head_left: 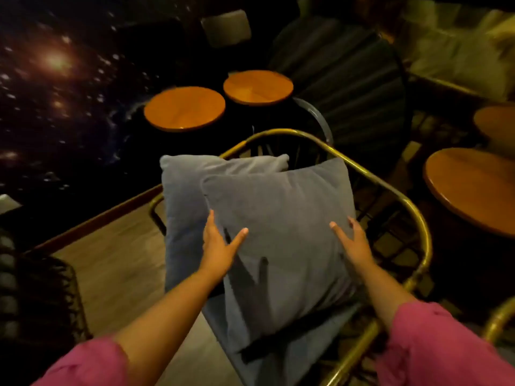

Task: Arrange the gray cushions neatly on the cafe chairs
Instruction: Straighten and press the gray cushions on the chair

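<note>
A dim cafe with a pale wood floor (117, 263) and a dark speckled wall at upper left. At centre frame a chair (390, 190) with a curved brass tube frame holds two soft, square gray cushions: the front cushion (281, 240) leans against the back cushion (184, 204). The left hand (218, 246) and right hand (352, 243) press flat on the front cushion, fingers spread open. Round orange wooden counters (184, 108) stand beyond; another (471, 188) sits at right.
</note>
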